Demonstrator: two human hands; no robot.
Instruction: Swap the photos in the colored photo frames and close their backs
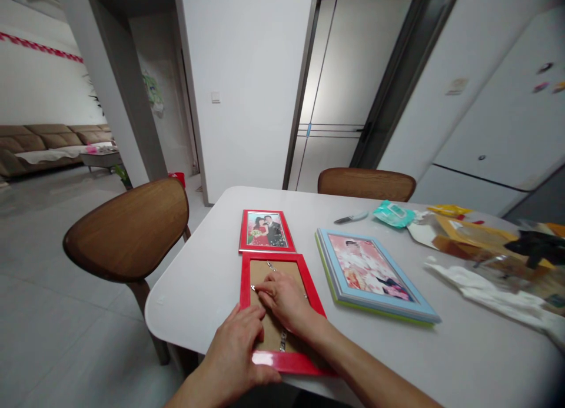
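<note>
A red picture frame [293, 364] lies face down at the near edge of the table, with its brown backing board [288, 269] showing. My left hand [236, 343] grips the frame's lower left corner, fingers over the left side and thumb along the bottom rail. Across the backing reaches my right hand [285, 299], its fingertips pinched at a small metal clip [253, 288] on the left inner edge. More metal pieces sit at the top and bottom of the backing. Touching the far side of this frame is a second red frame [242, 231], face up with a photo of a couple.
To the right lies a stack of picture frames, a light blue one [424, 311] on top. Beyond it are a knife [352, 218] and a teal packet [392, 214]. Packaging [477, 237] clutters the table's right side. Wooden chairs [132, 228] stand at the left and far sides.
</note>
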